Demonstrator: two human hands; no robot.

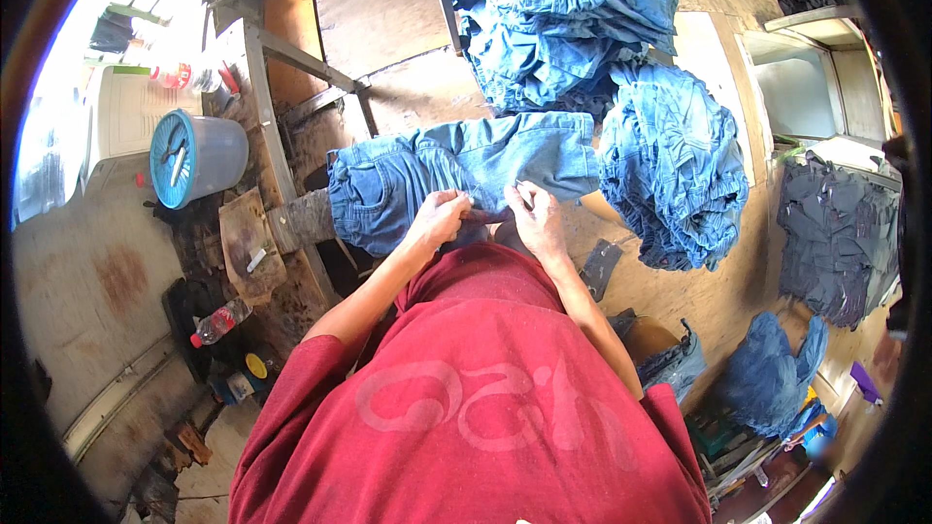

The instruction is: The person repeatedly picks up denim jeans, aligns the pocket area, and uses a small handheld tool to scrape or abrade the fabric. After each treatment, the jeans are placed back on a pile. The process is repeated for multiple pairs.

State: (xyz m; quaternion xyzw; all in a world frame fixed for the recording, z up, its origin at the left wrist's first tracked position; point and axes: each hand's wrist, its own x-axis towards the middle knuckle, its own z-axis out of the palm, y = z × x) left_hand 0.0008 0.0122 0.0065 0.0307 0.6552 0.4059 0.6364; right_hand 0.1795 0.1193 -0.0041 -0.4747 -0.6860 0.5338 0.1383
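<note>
Faded denim garment (pixel 490 157), creased and oblong, lies crosswise just left of a rounded, crumpled denim heap (pixel 673 167); left hand (pixel 440 219) and right hand (pixel 538 220) narrowly pinch the garment's near edge.

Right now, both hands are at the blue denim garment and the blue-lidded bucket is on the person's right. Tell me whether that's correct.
No: the head view shows the blue-lidded bucket on the person's left. The left hand and right hand are indeed at the blue denim garment.
</note>
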